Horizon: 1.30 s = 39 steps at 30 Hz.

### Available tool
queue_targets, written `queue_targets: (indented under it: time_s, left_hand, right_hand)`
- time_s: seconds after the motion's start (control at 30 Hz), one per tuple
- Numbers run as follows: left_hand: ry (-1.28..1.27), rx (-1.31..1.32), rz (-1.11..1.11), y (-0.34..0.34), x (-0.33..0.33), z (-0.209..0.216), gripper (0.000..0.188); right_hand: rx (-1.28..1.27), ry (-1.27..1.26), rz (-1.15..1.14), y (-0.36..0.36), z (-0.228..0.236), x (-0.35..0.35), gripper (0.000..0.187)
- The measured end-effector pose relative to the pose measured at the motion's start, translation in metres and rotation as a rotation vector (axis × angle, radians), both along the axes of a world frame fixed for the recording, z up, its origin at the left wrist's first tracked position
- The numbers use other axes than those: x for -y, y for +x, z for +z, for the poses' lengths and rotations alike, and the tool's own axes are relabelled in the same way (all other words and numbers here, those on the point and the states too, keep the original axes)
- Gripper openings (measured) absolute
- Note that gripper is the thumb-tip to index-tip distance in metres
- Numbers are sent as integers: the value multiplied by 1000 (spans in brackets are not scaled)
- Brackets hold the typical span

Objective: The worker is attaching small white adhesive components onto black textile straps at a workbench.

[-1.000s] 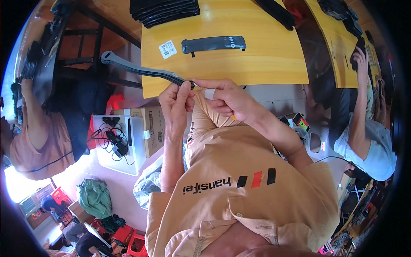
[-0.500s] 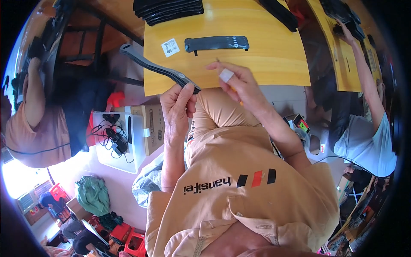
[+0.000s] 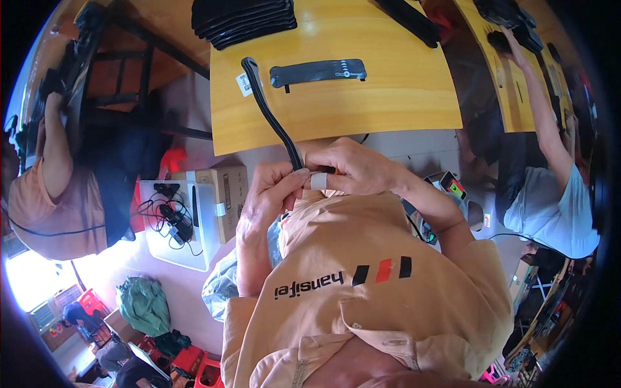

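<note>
My left hand (image 3: 266, 189) is closed around the near end of a long, narrow black strip (image 3: 268, 111), which slants up over the table edge. My right hand (image 3: 357, 167), white tape round one finger, is closed and meets the left at that end. Whatever its fingertips pinch is hidden between the hands. On the yellow table (image 3: 388, 107) a similar flat black strip (image 3: 317, 73) with pale print lies crosswise. The raised strip partly covers a small white label (image 3: 242, 85) beside it.
A stack of black pieces (image 3: 242, 24) lies at the table's back left, and a long black piece (image 3: 411, 21) at the back right. A clear plastic bin (image 3: 206, 249) with cables and a cardboard box (image 3: 231, 200) stand at left. Other people work on both sides.
My right hand has come down and left to meet my left hand. The held strip has swung more upright, its far end now over the label. Both hands are nearer my body.
</note>
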<state>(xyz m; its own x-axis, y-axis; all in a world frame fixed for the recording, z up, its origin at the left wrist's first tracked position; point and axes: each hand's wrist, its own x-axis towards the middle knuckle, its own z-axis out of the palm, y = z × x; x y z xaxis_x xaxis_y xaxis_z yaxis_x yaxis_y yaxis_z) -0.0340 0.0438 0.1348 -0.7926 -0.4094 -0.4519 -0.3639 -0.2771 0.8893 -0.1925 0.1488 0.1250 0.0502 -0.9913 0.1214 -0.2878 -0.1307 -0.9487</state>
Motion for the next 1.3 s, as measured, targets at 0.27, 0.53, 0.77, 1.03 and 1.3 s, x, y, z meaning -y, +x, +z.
queue_targets:
  time_s: [0.27, 0.53, 0.77, 1.03, 1.3]
  left_hand:
    - [133, -87, -80, 4, 1, -1, 21]
    - [193, -199, -66, 5, 1, -3, 23]
    - [455, -462, 37, -2, -11, -14, 28]
    - [559, -511, 218, -17, -16, -12, 30]
    - [113, -346, 138, -17, -16, -6, 25]
  right_hand:
    - [179, 100, 108, 1, -8, -7, 14]
    - [353, 26, 80, 10, -5, -12, 17]
    - [824, 434, 67, 4, 19, -11, 12]
    - [1166, 252, 109, 10, 9, -16, 23]
    - [164, 53, -172, -1, 11, -12, 23]
